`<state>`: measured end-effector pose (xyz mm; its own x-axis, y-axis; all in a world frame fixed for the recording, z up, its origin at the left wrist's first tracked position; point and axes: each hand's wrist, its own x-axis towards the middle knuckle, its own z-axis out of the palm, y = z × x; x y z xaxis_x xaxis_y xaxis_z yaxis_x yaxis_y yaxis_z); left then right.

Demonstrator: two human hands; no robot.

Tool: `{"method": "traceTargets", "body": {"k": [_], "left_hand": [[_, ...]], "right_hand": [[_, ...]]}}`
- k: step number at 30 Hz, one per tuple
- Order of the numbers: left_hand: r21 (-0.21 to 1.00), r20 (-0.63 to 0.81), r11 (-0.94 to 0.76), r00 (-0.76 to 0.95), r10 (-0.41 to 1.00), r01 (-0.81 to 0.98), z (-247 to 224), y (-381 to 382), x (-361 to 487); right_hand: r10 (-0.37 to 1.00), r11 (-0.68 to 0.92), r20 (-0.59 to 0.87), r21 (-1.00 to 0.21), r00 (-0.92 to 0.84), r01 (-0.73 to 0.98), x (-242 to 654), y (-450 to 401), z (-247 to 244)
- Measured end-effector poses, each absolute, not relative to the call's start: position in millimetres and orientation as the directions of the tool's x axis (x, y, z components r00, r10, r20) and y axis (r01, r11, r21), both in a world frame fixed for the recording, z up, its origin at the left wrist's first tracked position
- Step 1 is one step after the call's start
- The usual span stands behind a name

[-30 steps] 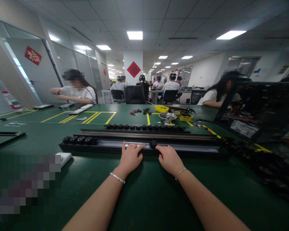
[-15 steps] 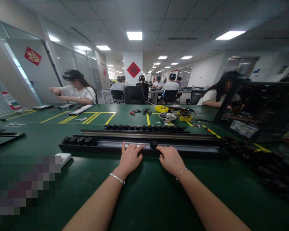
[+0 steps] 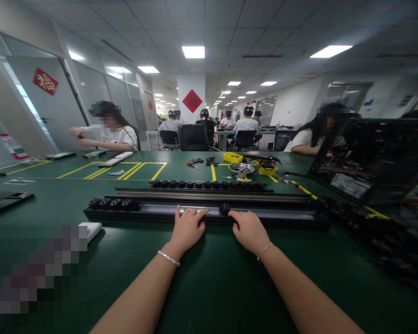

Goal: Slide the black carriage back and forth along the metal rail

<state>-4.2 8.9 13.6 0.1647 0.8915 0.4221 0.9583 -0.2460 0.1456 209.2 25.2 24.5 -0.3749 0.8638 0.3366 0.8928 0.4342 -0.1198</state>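
Note:
A long black rail point(image 3: 282, 223) with a shiny strip lies across the table in front of me. My left hand point(image 3: 188, 226) rests on its near side, fingers spread over the strip and holding nothing. Just right of those fingers, a small black block point(image 3: 225, 209) sits on the rail. My right hand point(image 3: 249, 229) is at the block's right side, index fingertip at or against it, thumb apart from the finger. Whether they touch is hard to tell. Several similar black blocks point(image 3: 115, 203) stand in a row at the rail's left end.
Behind lie another rail point(image 3: 195, 192) and a row of black parts point(image 3: 199, 184). Farther back are a metal bowl point(image 3: 241, 169), yellow bins point(image 3: 233, 157) and a screwdriver point(image 3: 192, 164). An open black case point(image 3: 369, 162) and a dark heap of parts point(image 3: 379, 236) occupy the right. Co-workers sit beyond.
The black block and my right hand have shifted slightly to the right along the rail. My left hand stays in nearly the same place.

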Motion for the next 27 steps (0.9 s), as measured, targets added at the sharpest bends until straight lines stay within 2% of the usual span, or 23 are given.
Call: {"method": "traceTargets", "body": {"k": [21,27], "left_hand": [[0.148,0.404,-0.238,0.161,0.9,0.96,16.8,7.5,-3.8],[0.138,0.412,-0.247,0.172,0.895,0.959,15.3,8.2,-4.2]], "right_hand": [[0.892,0.391,0.304,-0.147,-0.334,0.909,215.0,22.4,29.1],[0.885,0.371,0.355,-0.14,-0.303,0.918,213.8,18.8,29.4]]}}
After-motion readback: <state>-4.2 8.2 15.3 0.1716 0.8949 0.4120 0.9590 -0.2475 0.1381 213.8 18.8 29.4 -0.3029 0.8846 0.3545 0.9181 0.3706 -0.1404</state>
